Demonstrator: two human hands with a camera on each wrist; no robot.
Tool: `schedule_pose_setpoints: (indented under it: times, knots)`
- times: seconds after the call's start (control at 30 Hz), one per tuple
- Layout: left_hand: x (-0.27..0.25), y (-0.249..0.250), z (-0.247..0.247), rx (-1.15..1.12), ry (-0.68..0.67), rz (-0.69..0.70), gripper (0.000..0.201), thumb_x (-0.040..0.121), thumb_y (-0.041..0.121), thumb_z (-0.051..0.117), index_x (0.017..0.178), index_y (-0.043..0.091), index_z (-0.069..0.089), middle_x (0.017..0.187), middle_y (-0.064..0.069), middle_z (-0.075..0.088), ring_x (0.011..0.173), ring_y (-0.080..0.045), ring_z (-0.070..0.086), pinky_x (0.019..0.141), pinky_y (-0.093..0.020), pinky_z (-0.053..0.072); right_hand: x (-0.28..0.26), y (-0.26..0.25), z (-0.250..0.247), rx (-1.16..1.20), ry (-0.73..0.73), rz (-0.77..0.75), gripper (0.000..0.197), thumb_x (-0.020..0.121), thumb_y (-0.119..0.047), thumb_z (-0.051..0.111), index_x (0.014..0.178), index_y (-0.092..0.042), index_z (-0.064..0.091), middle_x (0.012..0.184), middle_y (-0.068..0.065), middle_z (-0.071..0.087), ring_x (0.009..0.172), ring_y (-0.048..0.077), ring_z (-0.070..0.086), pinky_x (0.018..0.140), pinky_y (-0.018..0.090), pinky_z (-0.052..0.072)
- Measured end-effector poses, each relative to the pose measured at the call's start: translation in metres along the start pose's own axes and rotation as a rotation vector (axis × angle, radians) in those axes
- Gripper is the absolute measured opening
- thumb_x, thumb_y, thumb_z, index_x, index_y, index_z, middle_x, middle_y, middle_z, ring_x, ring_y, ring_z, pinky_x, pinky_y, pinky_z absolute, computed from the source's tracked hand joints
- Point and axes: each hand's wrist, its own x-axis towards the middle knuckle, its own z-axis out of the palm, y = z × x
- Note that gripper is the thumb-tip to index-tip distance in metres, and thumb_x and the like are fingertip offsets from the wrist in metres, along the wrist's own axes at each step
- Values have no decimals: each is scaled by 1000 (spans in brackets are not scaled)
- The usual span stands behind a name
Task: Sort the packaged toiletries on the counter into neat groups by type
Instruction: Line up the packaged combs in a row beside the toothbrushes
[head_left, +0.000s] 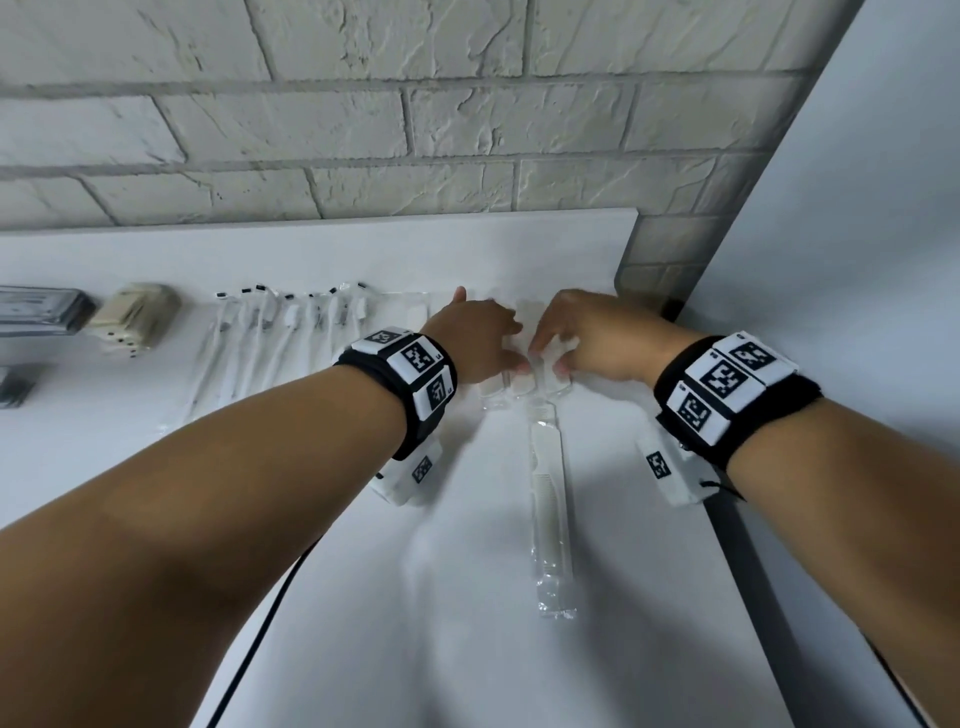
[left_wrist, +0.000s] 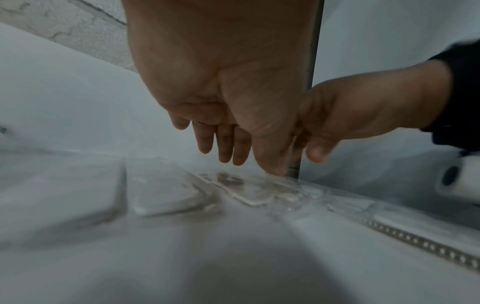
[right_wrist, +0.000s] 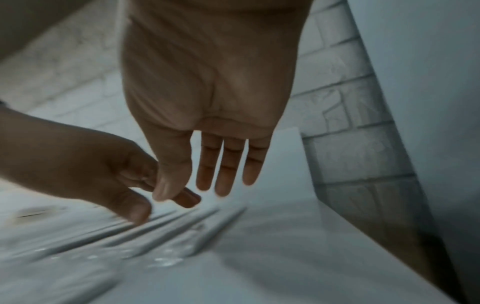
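Observation:
Several white combs in clear wrappers (head_left: 514, 387) lie side by side at the far right of the white counter (head_left: 649, 597). My left hand (head_left: 493, 353) and right hand (head_left: 558, 348) hover over them, almost meeting. The left thumb (left_wrist: 275, 168) touches a wrapper, and the other left fingers hang straight above the wrapped comb ends (left_wrist: 166, 191). My right hand (right_wrist: 197, 185) has straight fingers held just above the packs and grips nothing. One more wrapped comb (head_left: 550, 493) lies lengthwise nearer me. A row of wrapped toothbrushes (head_left: 280, 332) sits to the left.
A beige object (head_left: 135, 317) and a dark grey case (head_left: 36, 312) sit at the far left of the counter. A brick wall (head_left: 363, 130) backs it, and a grey panel (head_left: 857, 208) closes the right side. A black cable (head_left: 270, 597) hangs by the front edge.

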Motion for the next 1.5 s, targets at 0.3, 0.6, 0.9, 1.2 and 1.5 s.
schedule_pose_setpoints:
  times: [0.3,0.6,0.9,1.2,1.5]
  knots:
    - [-20,-3,-8,33,7,-16,54,97,46,43,144,20,40,155,-1,31,145,-18,20,118,-44,-3,-50,-31,34,-458,-198,-453,32,88,-17,58,116,-32,63,114,-5,54,105,21,50,85,36,45]
    - [-23,-7,-8,-46,32,-91,51,96,48,43,141,23,45,153,3,34,144,-14,23,118,-40,-4,-56,-10,36,-190,-36,-361,19,87,-20,66,103,-26,76,123,-10,63,115,10,53,88,25,42]
    - [-8,-2,-4,-105,87,-139,48,93,46,49,139,29,47,149,4,37,140,-17,32,119,-35,10,-32,61,-1,359,242,580,20,86,-8,67,105,-5,67,73,1,62,62,18,54,59,24,40]
    - [20,28,4,-34,56,-8,60,85,54,58,139,28,48,145,3,44,135,-19,38,118,-37,15,-10,48,0,-87,149,500,37,85,-28,67,120,-18,63,122,4,64,110,26,60,94,33,48]
    - [24,30,5,5,14,-5,67,80,58,60,138,28,48,143,4,46,135,-16,38,118,-39,9,2,34,1,-261,-55,341,48,85,-32,68,132,-31,57,140,-2,53,123,24,52,101,35,43]
